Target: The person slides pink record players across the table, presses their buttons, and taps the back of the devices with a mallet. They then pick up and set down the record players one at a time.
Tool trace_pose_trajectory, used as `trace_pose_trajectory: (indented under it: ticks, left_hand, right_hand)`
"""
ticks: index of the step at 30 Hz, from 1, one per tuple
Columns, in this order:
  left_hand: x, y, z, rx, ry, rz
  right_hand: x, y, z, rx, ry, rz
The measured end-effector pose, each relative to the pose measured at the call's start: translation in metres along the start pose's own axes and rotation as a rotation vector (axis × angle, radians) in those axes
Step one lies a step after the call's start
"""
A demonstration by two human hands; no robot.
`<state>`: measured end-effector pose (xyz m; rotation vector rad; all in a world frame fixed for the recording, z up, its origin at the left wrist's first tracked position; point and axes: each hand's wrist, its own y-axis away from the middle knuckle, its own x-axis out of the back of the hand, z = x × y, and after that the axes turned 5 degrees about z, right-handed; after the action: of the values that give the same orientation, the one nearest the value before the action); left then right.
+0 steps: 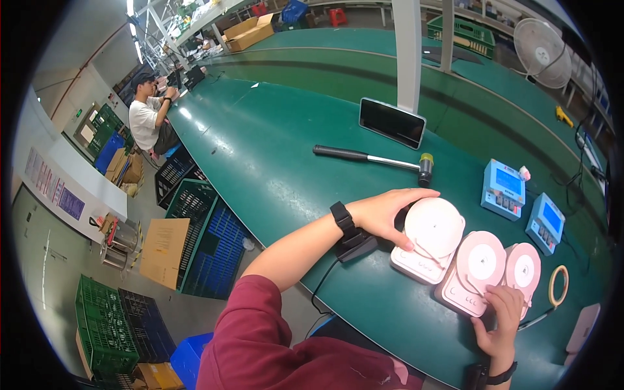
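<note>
Left hand: the left hand [380, 216] grasps the left turntable [432, 227], thumb on the near left edge, fingers curving around its far side; how hard it presses cannot be told.
Right hand: the right hand [500, 318] has its fingertips at the near right part of the middle turntable [481, 260], beside its tonearm [476, 285], with the thumb lower, by the front corner; whether it pinches or merely touches cannot be told.
Turntable row: the three pale pink pieces lie face up along the near part of the green table [292, 143], the right turntable [523, 266] partly hidden behind the right hand.
Hold: gripping the base by its sides is likely better than pressing on the round disc, which may turn or mark.
Tonearms: these look slender, so fingertips should bear on the solid casing around them.
Spacing: the pieces sit close together; lifting or sliding one squarely should spare its neighbour's edge from scuffs.
Cord: the black cord [316, 292] near the left wrist is best kept off the turntables.
Mallet: the mallet [383, 160] lies beyond the left hand, its head best kept clear of the pale casings.
</note>
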<state>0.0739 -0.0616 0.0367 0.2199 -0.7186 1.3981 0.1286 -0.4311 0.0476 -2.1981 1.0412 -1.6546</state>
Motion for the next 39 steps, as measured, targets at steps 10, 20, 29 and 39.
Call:
trace_pose_trajectory:
  ticks: [10, 20, 29, 39]
  left_hand:
    - [-0.005, 0.001, -0.008, 0.152, 0.123, 0.13]
    - [-0.006, -0.001, -0.011, 0.069, 0.01, 0.153]
    - [-0.008, -0.001, -0.006, 0.189, 0.099, 0.186]
    - [-0.009, -0.004, -0.012, 0.135, 0.084, 0.21]
  right_hand:
    - [0.002, 0.006, 0.0, 0.017, 0.001, -0.021]
    - [0.002, 0.005, 0.002, 0.047, -0.01, -0.026]
    - [0.002, 0.005, 0.002, 0.031, -0.024, -0.038]
    - [0.003, 0.009, 0.005, -0.005, -0.023, -0.065]
